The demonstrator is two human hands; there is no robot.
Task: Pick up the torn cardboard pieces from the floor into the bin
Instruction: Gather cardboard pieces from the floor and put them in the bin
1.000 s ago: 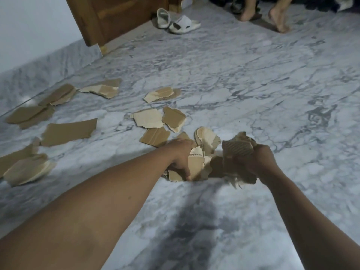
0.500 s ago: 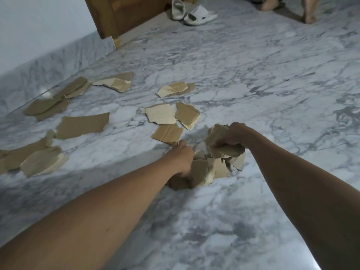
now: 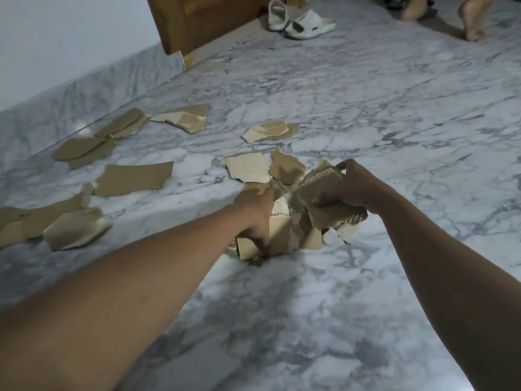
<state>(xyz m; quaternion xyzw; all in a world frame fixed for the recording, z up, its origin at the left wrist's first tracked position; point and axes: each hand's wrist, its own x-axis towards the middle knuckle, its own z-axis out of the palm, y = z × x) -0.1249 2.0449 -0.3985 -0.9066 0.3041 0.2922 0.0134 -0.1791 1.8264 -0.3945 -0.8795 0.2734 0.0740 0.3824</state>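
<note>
On a grey-veined marble floor, the right hand held a wad of torn cardboard just above the ground, its fingers clamped around it. Beside it, the left hand gripped a heap of cardboard pieces lying on the floor, fingers curled down into it. More loose pieces lay scattered to the left, towards the wall. White slippers sat near a wooden door.

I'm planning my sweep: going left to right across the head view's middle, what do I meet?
Curled cardboard piece → flat brown piece → left hand gripping the cardboard pile → right hand gripping ridged cardboard.
</note>
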